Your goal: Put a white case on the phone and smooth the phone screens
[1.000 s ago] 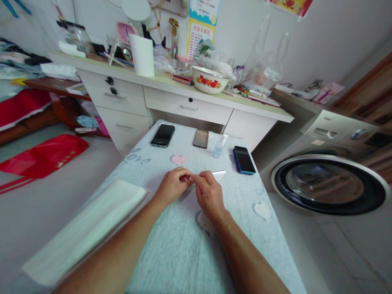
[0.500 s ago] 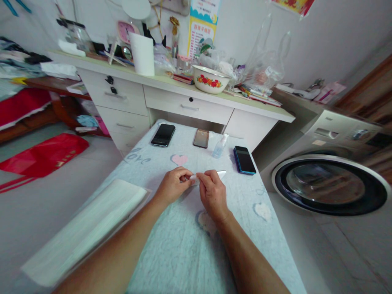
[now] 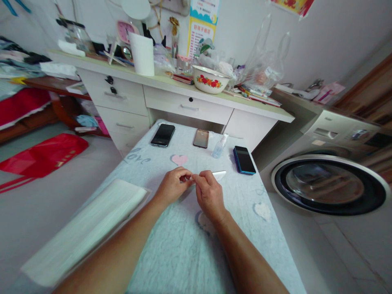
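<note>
A folded strip of white paper, perhaps tissue (image 3: 219, 175), is pinched between my two hands above the table. My left hand (image 3: 174, 183) grips its left end with thumb and fingers closed. Close against it, my right hand (image 3: 210, 194) has its fingertips pressed on the same strip, and a pointed end sticks out past the knuckles. Most of the strip is hidden by my fingers. Beyond my hands lie a black phone (image 3: 163, 135), a brown phone case (image 3: 201, 139), a clear spray bottle (image 3: 219, 147) standing upright, and a blue-edged phone (image 3: 244, 160).
A pale cloth covers the table (image 3: 171, 253); a long white folded sheet (image 3: 88, 230) lies along its left side. Behind is a desk (image 3: 190, 107) with a flowered bowl (image 3: 211, 79) and paper roll (image 3: 142, 55). To the right stands a washing machine (image 3: 330, 163); a red bag (image 3: 45, 155) lies left.
My right hand has slid slightly left along the white strip, its fingertips now meeting those of my left hand. My left hand has stayed in place.
</note>
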A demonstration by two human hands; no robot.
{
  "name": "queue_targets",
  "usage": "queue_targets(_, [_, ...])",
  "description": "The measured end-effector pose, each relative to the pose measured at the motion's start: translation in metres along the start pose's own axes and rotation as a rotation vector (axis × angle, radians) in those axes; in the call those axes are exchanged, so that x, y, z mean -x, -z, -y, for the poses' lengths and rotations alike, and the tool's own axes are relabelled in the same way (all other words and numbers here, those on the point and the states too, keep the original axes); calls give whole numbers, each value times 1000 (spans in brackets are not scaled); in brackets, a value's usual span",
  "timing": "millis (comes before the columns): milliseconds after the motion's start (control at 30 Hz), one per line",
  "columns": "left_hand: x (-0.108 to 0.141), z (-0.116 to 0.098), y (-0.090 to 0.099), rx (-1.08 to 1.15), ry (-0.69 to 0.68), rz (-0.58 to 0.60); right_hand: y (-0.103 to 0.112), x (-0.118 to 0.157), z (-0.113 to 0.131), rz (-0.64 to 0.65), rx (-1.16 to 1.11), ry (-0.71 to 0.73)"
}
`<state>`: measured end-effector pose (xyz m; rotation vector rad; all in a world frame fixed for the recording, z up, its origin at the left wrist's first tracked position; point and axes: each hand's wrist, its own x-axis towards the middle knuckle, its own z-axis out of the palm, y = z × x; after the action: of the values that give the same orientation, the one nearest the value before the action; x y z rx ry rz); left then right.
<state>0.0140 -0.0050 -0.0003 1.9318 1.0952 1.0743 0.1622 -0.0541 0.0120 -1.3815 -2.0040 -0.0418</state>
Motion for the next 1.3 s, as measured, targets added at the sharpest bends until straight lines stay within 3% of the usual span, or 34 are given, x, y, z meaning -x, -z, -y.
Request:
queue_targets(367, [0,-3,0,-6,47,12,5,1,-11,-51,44,-72])
queue_targets(867, [0,2,-1,-20,25,4,-1,1,2,28,8,11])
queue_targets(1300, [0,-2,1,-32,47,37,10,3,-25,-78,43,-64])
